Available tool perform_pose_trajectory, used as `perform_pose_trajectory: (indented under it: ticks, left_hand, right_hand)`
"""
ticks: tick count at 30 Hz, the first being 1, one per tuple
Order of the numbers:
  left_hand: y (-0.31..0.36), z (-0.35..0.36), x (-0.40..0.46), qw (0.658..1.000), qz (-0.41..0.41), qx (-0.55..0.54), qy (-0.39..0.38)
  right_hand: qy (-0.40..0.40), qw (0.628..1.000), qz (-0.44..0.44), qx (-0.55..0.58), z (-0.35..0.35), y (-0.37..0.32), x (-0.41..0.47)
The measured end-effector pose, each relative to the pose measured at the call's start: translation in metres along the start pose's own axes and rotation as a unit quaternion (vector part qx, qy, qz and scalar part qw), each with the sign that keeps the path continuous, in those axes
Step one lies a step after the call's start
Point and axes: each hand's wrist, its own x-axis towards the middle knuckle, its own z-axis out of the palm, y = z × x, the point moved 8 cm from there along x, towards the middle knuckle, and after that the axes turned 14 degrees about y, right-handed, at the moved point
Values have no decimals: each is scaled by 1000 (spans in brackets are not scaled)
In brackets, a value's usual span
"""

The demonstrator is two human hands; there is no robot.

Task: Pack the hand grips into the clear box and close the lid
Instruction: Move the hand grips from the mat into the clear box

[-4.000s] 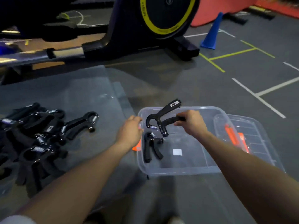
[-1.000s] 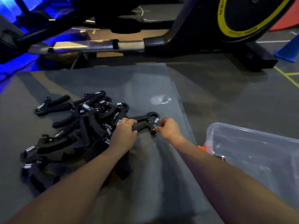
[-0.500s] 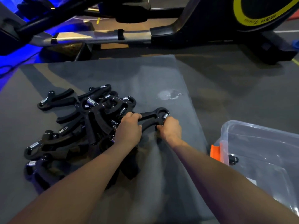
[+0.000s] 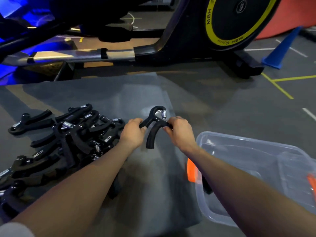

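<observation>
Both my hands hold one black hand grip (image 4: pixel 154 127) above the grey mat (image 4: pixel 119 93): my left hand (image 4: pixel 132 133) has its fingers curled round one handle, and my right hand (image 4: pixel 179 132) pinches the other side near the spring, with the looped head pointing away from me. Left of my left forearm lies the pile of hand grips (image 4: pixel 68 139) on the mat. Right of my right forearm sits the clear box (image 4: pixel 239 161), open, an orange latch (image 4: pixel 191 170) on its near end. Beyond the mat stand an exercise machine (image 4: pixel 222 23) and a blue cone (image 4: pixel 282 48).
</observation>
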Motion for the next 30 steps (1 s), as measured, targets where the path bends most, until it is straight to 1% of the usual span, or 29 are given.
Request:
perform_pose_trajectory:
  ticks: [4,8,10,14,16,18,22,26,28,30]
  left_hand:
    - [35,-1,-8,1000,5,-17,-13]
    - [69,-1,-24,999,0,-23,-26]
    - [87,6,-38,999,-4,-16,-27]
    - [118,40,-71,997,-26,-55,-54]
    - [130,60,-87,995,-37,-66,-68]
    - [139,78,-102,994,-40,-61,-76]
    - [151,106,-125,993,-45,-60,-86]
    - [148,123,-130,993,-57,-59,-87]
    - [145,127,-128,993,-60,-58,-86]
    - [145,128,-125,995,-32,-40,-89]
  right_hand:
    - [20,999,-19,23,-37,13,0]
    - [48,998,-11,38,-75,34,-4]
    - [66,996,25,63,-92,53,-9]
    - [108,974,149,133,-119,100,-30]
    - [88,972,185,115,-122,120,-45]
    - [51,972,209,92,-120,137,-61]
    - [0,961,267,69,-113,175,-88]
    - [-81,958,271,55,-89,189,-104]
    - [-81,959,264,55,-79,192,-105]
    - [-70,958,271,56,-72,197,-103]
